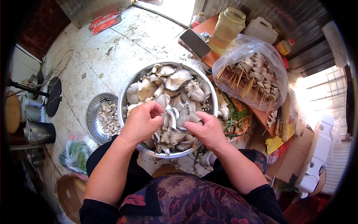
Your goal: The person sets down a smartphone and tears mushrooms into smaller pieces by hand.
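Note:
A large metal bowl (123, 112) heaped with grey oyster mushrooms (179, 80) stands in front of me. Above its near half, my left hand (143, 121) has thumb and fingers pinched together at the left of some folded mushroom strips; what lies between the fingertips is hidden. On the right, my right hand (206, 128) holds a grey mushroom piece (188, 116) between thumb and fingers. To the left of the bowl, a smaller perforated colander (91, 118) contains small mushroom pieces.
At the right, skewered mushrooms (257, 78) fill a clear bag on a low orange table (203, 27), with a phone (195, 43) and a glass jar (227, 30). Vegetable scraps (236, 117) lie beside the bowl. A bag of greens (77, 153) is at lower left.

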### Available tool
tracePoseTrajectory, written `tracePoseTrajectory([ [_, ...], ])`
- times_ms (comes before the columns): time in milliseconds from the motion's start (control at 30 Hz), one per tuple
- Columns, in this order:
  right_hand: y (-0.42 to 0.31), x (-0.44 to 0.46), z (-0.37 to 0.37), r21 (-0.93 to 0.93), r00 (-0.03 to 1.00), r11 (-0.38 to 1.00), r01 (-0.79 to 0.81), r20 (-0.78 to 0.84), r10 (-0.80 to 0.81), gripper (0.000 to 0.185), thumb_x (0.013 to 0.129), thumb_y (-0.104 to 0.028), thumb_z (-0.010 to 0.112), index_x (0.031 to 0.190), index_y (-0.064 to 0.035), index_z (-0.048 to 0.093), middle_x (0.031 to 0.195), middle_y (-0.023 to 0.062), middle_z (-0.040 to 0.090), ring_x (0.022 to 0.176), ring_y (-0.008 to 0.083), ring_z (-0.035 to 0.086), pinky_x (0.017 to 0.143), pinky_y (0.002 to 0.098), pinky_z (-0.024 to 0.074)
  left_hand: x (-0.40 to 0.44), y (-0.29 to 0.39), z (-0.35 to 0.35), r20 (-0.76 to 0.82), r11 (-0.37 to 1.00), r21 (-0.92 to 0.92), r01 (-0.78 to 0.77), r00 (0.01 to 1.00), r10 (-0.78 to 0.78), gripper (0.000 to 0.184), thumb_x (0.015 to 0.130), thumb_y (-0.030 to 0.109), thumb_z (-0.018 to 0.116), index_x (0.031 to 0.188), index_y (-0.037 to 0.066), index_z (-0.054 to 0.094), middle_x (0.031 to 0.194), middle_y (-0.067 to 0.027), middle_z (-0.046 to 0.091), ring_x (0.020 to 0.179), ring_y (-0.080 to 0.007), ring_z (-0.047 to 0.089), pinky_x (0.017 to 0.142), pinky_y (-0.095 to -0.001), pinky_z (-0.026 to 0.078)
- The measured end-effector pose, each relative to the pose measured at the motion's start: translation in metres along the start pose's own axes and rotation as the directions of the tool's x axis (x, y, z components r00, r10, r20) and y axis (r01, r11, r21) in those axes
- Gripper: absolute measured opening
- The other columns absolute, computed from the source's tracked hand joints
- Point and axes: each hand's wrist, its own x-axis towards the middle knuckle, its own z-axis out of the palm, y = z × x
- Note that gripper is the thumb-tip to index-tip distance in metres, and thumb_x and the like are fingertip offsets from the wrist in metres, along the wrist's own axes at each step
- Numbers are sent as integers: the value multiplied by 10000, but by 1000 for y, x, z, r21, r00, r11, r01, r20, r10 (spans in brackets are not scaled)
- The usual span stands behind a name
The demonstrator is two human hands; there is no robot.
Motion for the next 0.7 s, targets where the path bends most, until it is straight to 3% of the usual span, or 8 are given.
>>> tracePoseTrajectory([
  [67,12,6,-5,-343,985,924,166,13,-172,344,773,-243,699,1004,6,643,818,85,618,735,188,603,715,286,476,4,-1,-5,-47,998,6,63,997,-63,189,772,97,591,922,-14,622,805,-69,653,702,-145,607,656,-288,492],
  [100,9,5,-4,-388,983,907,161,-20,-183,347,741,-238,702,993,-5,649,859,127,613,781,213,600,732,316,474,8,-6,-4,-105,997,36,63,993,-59,185,780,90,582,928,-16,620,803,-76,653,713,-147,611,666,-287,492],
  [200,15,10,-5,-453,958,863,225,-60,-281,347,747,-235,695,996,2,646,883,139,618,772,230,606,728,318,479,20,-17,-2,-162,993,85,82,985,-67,195,802,80,570,968,-10,620,853,-102,659,762,-174,624,706,-293,494],
  [267,14,10,-5,-479,946,841,252,-59,-317,359,750,-234,692,1014,3,638,890,145,615,775,237,608,727,321,481,27,-25,5,-241,984,167,66,970,-24,225,810,104,579,1002,-7,618,914,-123,657,811,-229,636,747,-324,497],
  [300,14,10,-4,-506,934,818,275,-60,-351,371,753,-232,689,1032,5,631,897,150,611,777,244,609,726,323,483,31,-27,8,-214,967,214,137,973,-90,281,794,156,632,1028,2,618,990,-145,641,896,-284,625,803,-352,489],
  [433,-2,-3,0,-580,957,782,226,-16,-289,408,758,-228,684,1085,3,608,925,148,599,788,241,611,722,324,483,32,-27,21,-172,903,385,190,976,-132,365,717,237,717,1016,49,624,1068,-147,595,1053,-318,541,878,-385,459],
  [567,0,-8,-5,-623,958,743,245,36,-285,440,764,-223,677,1136,-12,575,968,151,579,800,268,605,733,332,487,32,-18,16,-175,929,304,211,971,-163,338,697,220,730,955,36,613,1004,-147,608,983,-315,570,849,-381,470],
  [700,0,-11,-8,-668,929,670,325,92,-359,454,773,-231,670,1162,-27,551,994,155,569,876,318,588,785,360,482,29,-10,13,-236,967,233,100,971,-43,314,652,181,753,858,24,574,901,-131,618,854,-302,601,754,-375,483],
])
